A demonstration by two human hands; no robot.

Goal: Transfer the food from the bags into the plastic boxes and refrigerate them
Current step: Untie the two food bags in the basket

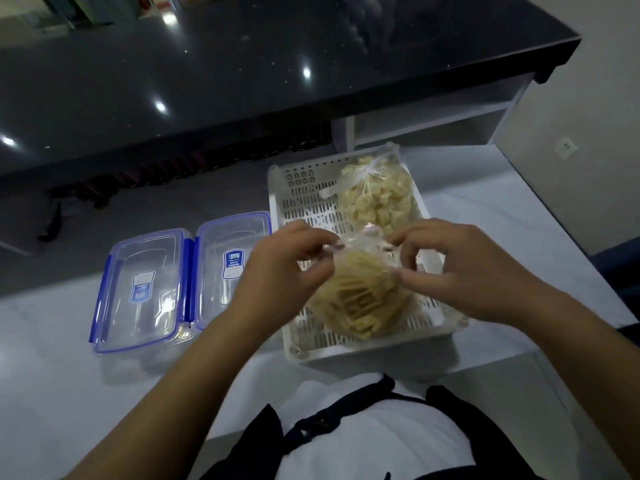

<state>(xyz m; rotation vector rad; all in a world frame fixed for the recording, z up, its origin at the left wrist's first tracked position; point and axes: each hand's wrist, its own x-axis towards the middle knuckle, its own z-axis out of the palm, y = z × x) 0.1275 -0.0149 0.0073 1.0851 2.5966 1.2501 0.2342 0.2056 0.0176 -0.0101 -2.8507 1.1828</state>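
**Pinching the neck of the strip bag over the basket**

Reaching in from below on bare forearms, converging above the near half of the white slotted basket (304, 199). Left hand (280, 271) arched, knuckles up, fingers curled down and pinching the twisted top of the strip bag (360, 299) from the left. Right hand (460, 268) likewise arched, thumb and forefinger nipping the same clear plastic neck from the right, remaining fingers curled beneath against the bag's side. Both hands grasping, neither released. Strip bag full of pale yellow strips, sitting in the basket's near end, slightly blurred. Cube bag (377, 199) lying knotted in the far end, just behind the hands, untouched. Left of the basket, touching its side, two clear boxes (145, 289) with blue clips, side by side on the white table (52, 358), nothing inside. Beyond, a dark glossy counter (242, 64). At bottom edge, a white shirt with dark straps (363, 438).
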